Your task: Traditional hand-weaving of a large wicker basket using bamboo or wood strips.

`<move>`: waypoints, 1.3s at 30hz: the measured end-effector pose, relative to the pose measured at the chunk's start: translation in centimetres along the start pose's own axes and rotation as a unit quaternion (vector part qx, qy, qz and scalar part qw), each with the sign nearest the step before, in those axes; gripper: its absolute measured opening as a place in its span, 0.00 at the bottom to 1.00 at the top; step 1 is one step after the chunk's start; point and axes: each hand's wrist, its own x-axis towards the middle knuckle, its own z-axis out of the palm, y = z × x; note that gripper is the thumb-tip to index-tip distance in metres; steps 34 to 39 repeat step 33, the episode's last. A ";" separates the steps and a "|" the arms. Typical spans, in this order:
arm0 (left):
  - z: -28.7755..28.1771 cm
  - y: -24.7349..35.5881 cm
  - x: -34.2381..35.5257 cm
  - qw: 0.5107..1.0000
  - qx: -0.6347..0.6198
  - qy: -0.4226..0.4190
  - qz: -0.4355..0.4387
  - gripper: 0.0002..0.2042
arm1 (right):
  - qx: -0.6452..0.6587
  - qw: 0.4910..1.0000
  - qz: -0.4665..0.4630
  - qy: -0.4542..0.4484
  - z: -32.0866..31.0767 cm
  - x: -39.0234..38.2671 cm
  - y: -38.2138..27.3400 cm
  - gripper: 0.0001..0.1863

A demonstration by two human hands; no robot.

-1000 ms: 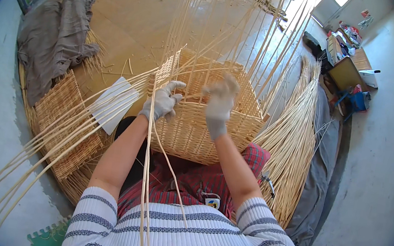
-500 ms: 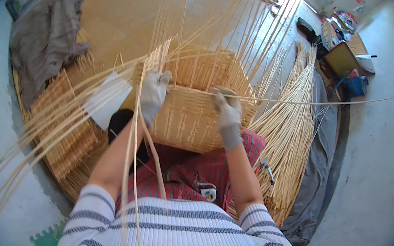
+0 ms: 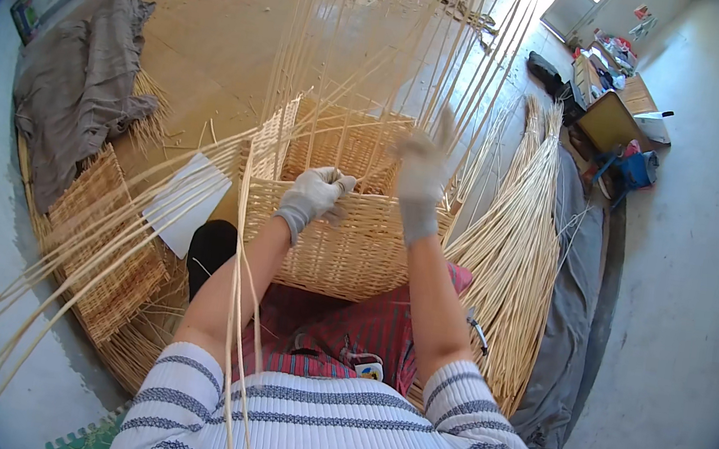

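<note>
A half-woven wicker basket (image 3: 348, 246) sits on my lap, its tall upright stakes (image 3: 481, 59) rising past the top of the view. My left hand (image 3: 316, 195), in a pale work glove, is closed at the near rim with thumb and fingers pinching a wicker strand there. Above the rim's right part, my gloved right hand (image 3: 421, 178) is raised among the stakes; motion smears its fingers, so whether it holds anything is unclear. Long loose strands (image 3: 118, 234) fan out from the basket's left corner toward the lower left, and others hang down over my left forearm.
A large bundle of pale rods (image 3: 509, 262) lies at the right on a dark cloth (image 3: 564, 342). On the left are a woven panel (image 3: 114, 260), a white sheet (image 3: 185, 202) and a grey cloth heap (image 3: 82, 88). A blue container (image 3: 634, 173) stands near the right wall.
My left hand has moved right along the rim from the left corner. The right hand has risen above the rim, and the long strand stretched to the right no longer shows there.
</note>
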 end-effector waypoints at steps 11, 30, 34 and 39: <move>7.8 4.1 -1.8 0.983 0.108 -0.024 0.146 0.18 | -0.072 0.936 0.243 0.244 -8.9 -8.0 -2.9 0.15; 6.3 -5.6 -3.3 0.936 -0.068 0.047 0.341 0.20 | -0.297 0.849 0.221 -0.376 -3.9 -17.8 -5.7 0.11; -3.0 -12.6 -4.6 0.973 -0.046 0.108 0.200 0.20 | -0.330 0.651 0.258 -0.633 -1.5 -21.9 -5.5 0.13; -3.0 -12.6 -4.6 0.973 -0.046 0.108 0.200 0.20 | -0.330 0.651 0.258 -0.633 -1.5 -21.9 -5.5 0.13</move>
